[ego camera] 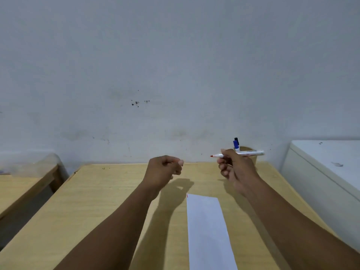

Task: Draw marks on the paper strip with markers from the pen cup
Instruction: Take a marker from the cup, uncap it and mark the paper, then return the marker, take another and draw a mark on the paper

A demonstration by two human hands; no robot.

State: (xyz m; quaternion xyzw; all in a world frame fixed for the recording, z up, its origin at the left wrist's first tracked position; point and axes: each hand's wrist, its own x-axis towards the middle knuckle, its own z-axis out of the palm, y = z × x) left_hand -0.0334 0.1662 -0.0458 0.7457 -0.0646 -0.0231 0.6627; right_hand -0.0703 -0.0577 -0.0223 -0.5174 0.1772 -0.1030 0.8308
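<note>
Plain room: wooden desk (97, 201), scuffed wall (136, 75).

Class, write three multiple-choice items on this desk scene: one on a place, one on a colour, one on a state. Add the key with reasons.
1. Where does the pen cup stand?
A. the desk's far right
B. the desk's near left
C. on the paper strip

2. What colour is the tip of the held marker?
A. green
B. red
C. black

3. How is that marker?
A. capped
B. uncapped
C. lying on the desk

Key: 1 A, it stands behind the right hand, by the wall. 2 B, the bare tip is red. 3 B, the tip shows with no cap on it.
</note>
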